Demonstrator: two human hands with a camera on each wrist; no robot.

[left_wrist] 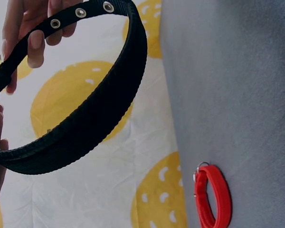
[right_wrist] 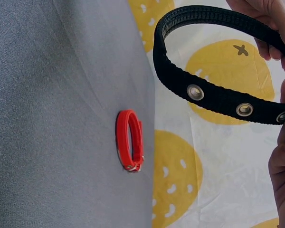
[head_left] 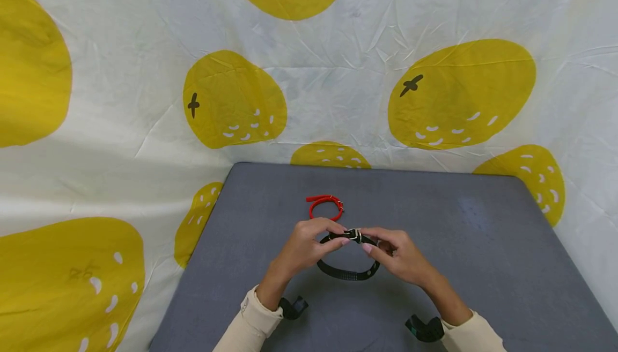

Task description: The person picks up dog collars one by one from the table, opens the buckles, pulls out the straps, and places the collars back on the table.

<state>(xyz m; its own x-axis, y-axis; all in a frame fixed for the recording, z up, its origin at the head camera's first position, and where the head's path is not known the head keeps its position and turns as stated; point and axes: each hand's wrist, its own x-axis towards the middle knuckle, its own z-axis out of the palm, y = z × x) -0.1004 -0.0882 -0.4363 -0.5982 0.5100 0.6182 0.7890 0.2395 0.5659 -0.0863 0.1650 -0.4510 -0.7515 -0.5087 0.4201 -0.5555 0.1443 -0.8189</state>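
Note:
Both hands hold a black buckled collar (head_left: 348, 275) above the table, its band forming a closed loop that hangs toward the person. The left hand (head_left: 305, 246) pinches the band just left of the metal buckle (head_left: 354, 235) between thumb and fingers. On the buckle's other side, the right hand (head_left: 398, 253) pinches the strap. Metal-ringed holes (right_wrist: 244, 109) run along the band in the right wrist view. In the left wrist view the wide padded part of the collar (left_wrist: 99, 109) curves across the picture.
A red collar (head_left: 326, 199) with a metal buckle lies on the grey table (head_left: 458, 266), just beyond the hands. Behind the table hangs a white cloth (head_left: 333, 100) printed with yellow fruit. Dark wrist cameras (head_left: 425, 329) sit at both cuffs.

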